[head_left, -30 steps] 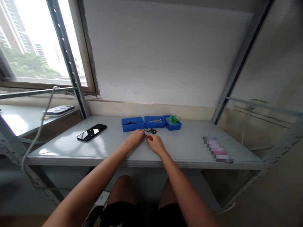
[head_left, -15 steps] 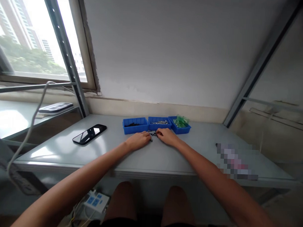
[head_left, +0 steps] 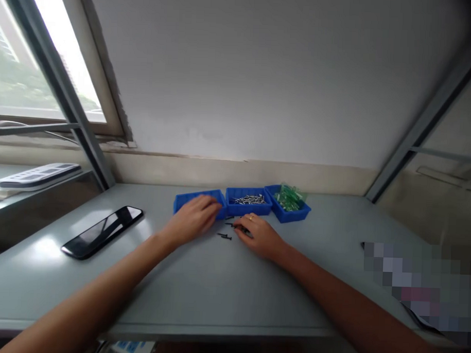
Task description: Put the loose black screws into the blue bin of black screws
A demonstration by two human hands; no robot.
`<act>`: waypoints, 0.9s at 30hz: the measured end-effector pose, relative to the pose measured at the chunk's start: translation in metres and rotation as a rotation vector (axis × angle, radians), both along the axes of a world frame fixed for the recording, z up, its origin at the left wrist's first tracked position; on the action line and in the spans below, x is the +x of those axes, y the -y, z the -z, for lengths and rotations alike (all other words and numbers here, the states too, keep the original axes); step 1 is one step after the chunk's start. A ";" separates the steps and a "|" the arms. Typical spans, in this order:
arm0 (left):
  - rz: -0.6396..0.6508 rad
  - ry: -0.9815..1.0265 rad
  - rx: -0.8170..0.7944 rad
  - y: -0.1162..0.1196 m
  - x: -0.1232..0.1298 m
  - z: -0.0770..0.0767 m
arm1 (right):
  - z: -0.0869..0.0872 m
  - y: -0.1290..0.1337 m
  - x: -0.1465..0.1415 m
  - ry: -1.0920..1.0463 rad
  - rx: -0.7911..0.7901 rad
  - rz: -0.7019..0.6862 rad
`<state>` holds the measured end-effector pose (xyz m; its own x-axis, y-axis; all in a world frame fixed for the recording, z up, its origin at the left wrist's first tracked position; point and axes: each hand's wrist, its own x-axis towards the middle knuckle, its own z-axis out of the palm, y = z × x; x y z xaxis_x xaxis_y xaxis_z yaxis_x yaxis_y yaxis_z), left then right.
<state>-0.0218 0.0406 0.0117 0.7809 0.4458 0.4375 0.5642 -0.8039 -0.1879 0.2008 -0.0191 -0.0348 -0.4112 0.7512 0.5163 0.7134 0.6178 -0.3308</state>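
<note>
My left hand [head_left: 193, 220] hovers, fingers curled downward, over the front edge of the left blue tray [head_left: 188, 198]; whether it holds anything is hidden. My right hand [head_left: 259, 235], with a ring on one finger, lies low on the table, its fingertips closed on a small cluster of black screws [head_left: 237, 227]. Two more black screws [head_left: 224, 236] lie loose between my hands. The middle blue tray [head_left: 248, 210] holds silver screws. The right blue tray [head_left: 296, 215] holds green parts.
A black phone [head_left: 102, 231] lies on the grey table [head_left: 216, 289] at the left. A blurred object [head_left: 417, 283] sits at the right edge. A flat white device [head_left: 38, 174] rests on the side shelf beside the window's metal post [head_left: 68, 109].
The view has come closer and lower to the table. My left hand moved from the screw pile up to the left tray. My right hand shifted back toward me, onto the loose screws.
</note>
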 end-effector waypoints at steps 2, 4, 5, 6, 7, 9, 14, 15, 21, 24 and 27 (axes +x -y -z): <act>0.129 -0.148 -0.111 0.007 0.006 0.012 | -0.002 -0.001 0.003 -0.004 -0.024 0.012; 0.172 -0.221 -0.168 0.012 0.014 0.022 | -0.002 -0.004 0.008 -0.001 -0.052 0.034; 0.170 -0.224 -0.181 0.013 0.016 0.026 | -0.003 -0.004 0.010 0.004 -0.068 0.041; 0.165 -0.215 -0.193 0.013 0.019 0.028 | -0.003 -0.004 0.011 0.010 -0.084 0.043; 0.158 -0.198 -0.206 0.013 0.020 0.030 | -0.004 -0.004 0.012 0.019 -0.100 0.041; 0.148 -0.165 -0.243 0.013 0.021 0.030 | -0.005 -0.001 0.011 0.029 -0.118 0.029; 0.168 -0.075 -0.403 0.014 0.018 0.031 | -0.008 0.004 0.008 0.050 -0.151 0.008; 0.183 -0.058 -0.414 0.013 0.017 0.030 | -0.008 0.005 0.008 0.054 -0.160 0.010; 0.093 0.198 -0.069 -0.001 0.002 0.007 | -0.013 0.006 0.011 0.041 -0.164 0.034; -0.113 0.317 0.104 -0.005 -0.004 -0.001 | -0.015 0.007 0.010 0.038 -0.172 0.026; -0.003 0.179 0.010 0.003 0.000 0.003 | -0.015 0.007 0.010 0.049 -0.187 0.030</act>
<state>-0.0222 0.0376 0.0083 0.6885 0.4431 0.5741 0.5920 -0.8006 -0.0921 0.2106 -0.0259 -0.0202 -0.4082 0.8448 0.3460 0.7490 0.5266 -0.4021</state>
